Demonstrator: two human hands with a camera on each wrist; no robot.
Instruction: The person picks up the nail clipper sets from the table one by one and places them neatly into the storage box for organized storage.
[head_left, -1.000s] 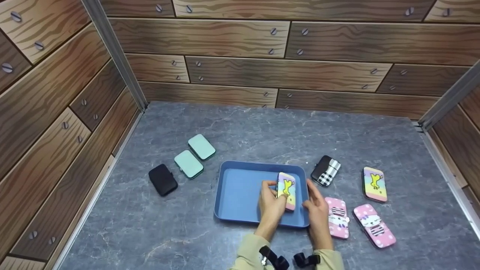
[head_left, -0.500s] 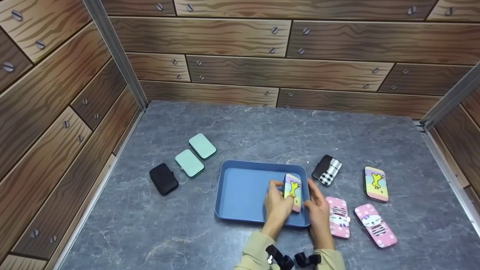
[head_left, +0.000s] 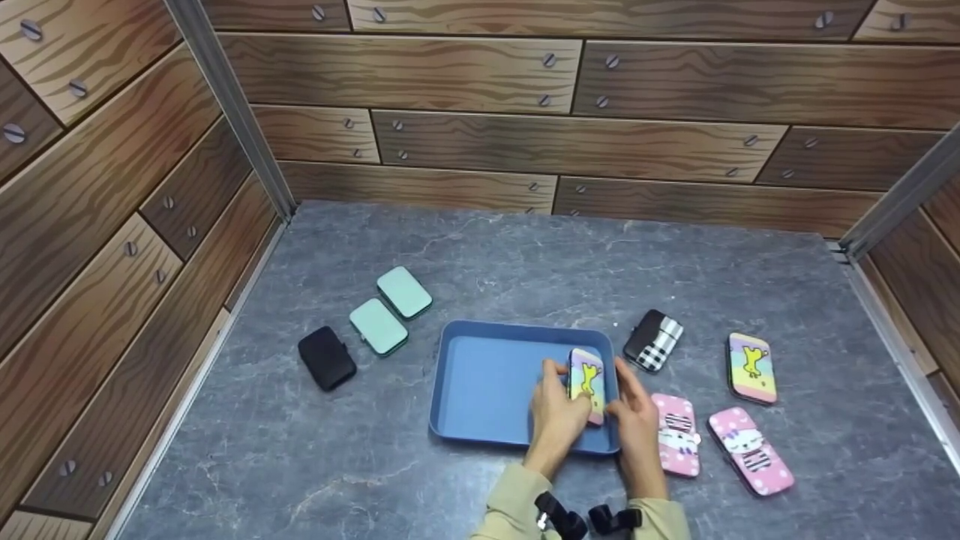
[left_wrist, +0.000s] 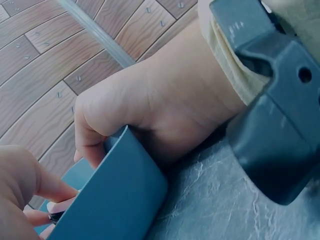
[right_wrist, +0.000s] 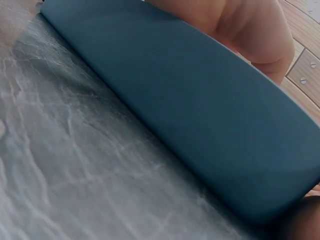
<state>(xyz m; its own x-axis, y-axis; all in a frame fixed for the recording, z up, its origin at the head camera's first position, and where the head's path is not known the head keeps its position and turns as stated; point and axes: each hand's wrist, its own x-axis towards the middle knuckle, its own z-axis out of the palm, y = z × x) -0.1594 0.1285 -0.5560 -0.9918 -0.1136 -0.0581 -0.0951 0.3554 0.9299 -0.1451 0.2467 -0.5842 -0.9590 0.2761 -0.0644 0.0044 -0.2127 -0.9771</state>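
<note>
In the head view my left hand (head_left: 559,416) holds a small flat case (head_left: 586,386) with pastel stripes and a yellow giraffe. The case sits at the right end of the blue tray (head_left: 480,386), beside its right wall. My right hand (head_left: 637,424) grips that wall, thumb over the inside and fingers outside. In the left wrist view, the tray's wall (left_wrist: 120,185) partly hides the case between the left fingers (left_wrist: 55,187); the right thumb bends over the rim. The right wrist view is mostly the tray's outer wall (right_wrist: 195,100).
Right of the tray lie a black case with checks (head_left: 654,341), another giraffe case (head_left: 751,367) and two pink cat cases, one upright (head_left: 676,442), one slanted (head_left: 750,451). To the left are two mint cases, near (head_left: 379,327) and far (head_left: 405,292), and a black case (head_left: 327,358).
My left hand has moved the giraffe case right, towards the tray's right wall, mostly in the first half second. My right hand has stayed at the wall.
</note>
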